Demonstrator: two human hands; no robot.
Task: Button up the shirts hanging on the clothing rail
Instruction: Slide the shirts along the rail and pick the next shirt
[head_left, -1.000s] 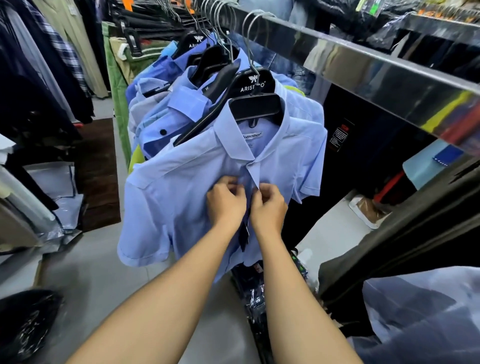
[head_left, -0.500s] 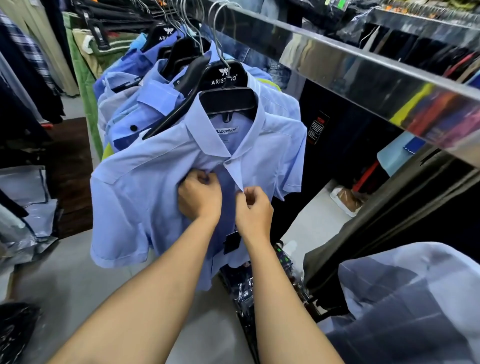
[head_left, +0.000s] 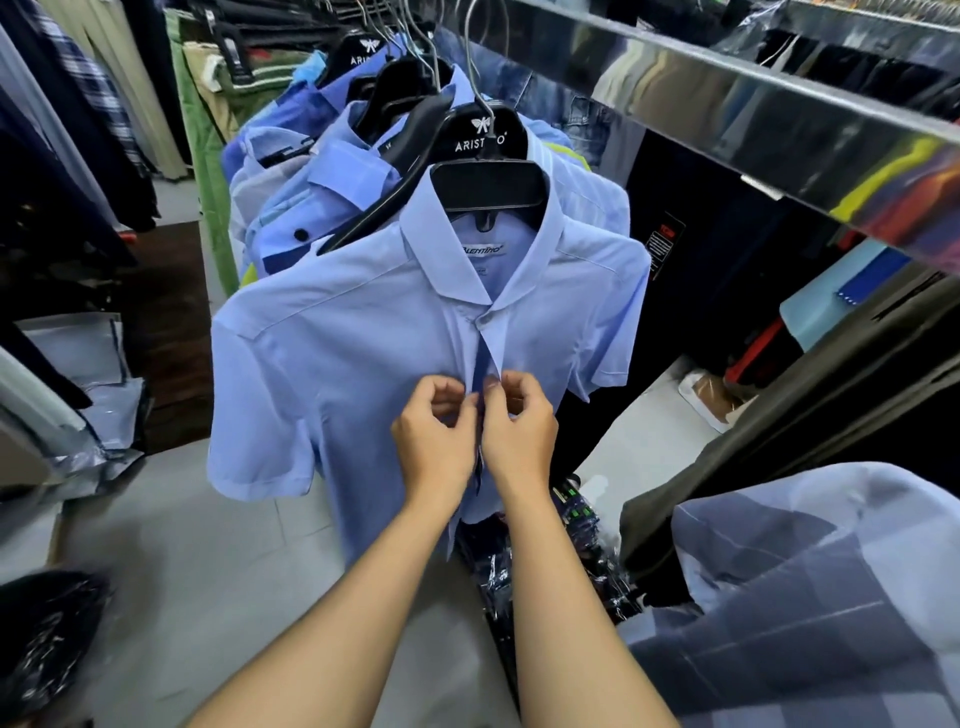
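1. Shirt (head_left: 363, 364), light blue: front-most on its black hanger (head_left: 488, 187) under the clothing rail (head_left: 727, 98); placket runs vertically, directly ahead of both hands.
2. Left hand (head_left: 436, 431): pinches the left placket edge.
3. Right hand (head_left: 519, 426): pinches the right edge; equally near.
4. Collar button (head_left: 482, 318): looks fastened.
5. Change: both hands now sit lower on the placket than a second ago.

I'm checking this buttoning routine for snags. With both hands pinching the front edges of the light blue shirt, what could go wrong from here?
The light blue shirt hangs freely on a black hanger, so a downward tug by the left hand or right hand could pull it askew. The gap below the collar button might be closed one buttonhole off.
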